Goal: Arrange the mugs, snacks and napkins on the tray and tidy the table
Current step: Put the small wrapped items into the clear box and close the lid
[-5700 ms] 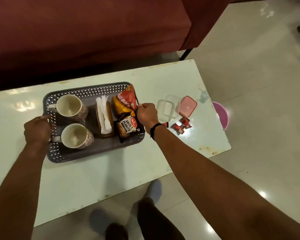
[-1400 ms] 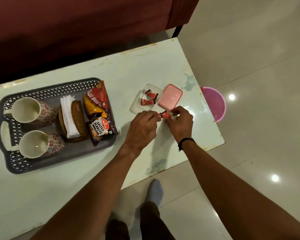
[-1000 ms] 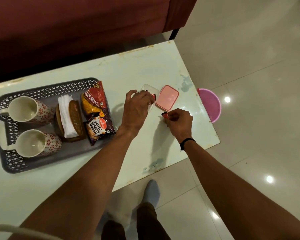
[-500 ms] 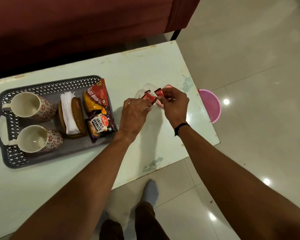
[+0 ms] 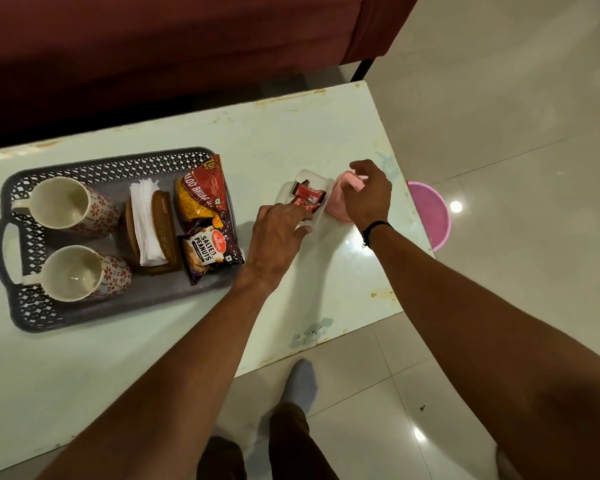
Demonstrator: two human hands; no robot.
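A glossy, pale green table with chipped, rust-flecked edges carries a grey plastic tray with lattice-cut walls at nine o'clock of the hands. On the tray stand two round cream mugs with red flower prints, both upright, handles toward nine o'clock; beside them at three o'clock a brown woven holder grips a sheaf of white paper napkins, and further toward three o'clock lie two crinkly foil snack packets. Apart from the tray at three o'clock sits a clear rectangular plastic box holding small red wrapped sweets. The left hand rests at the box's six o'clock edge, fingers curled against its rim. The right hand curls its fingers over a flat pink lid touching the box at three o'clock. A round pink bin stands on the shiny tiled floor.
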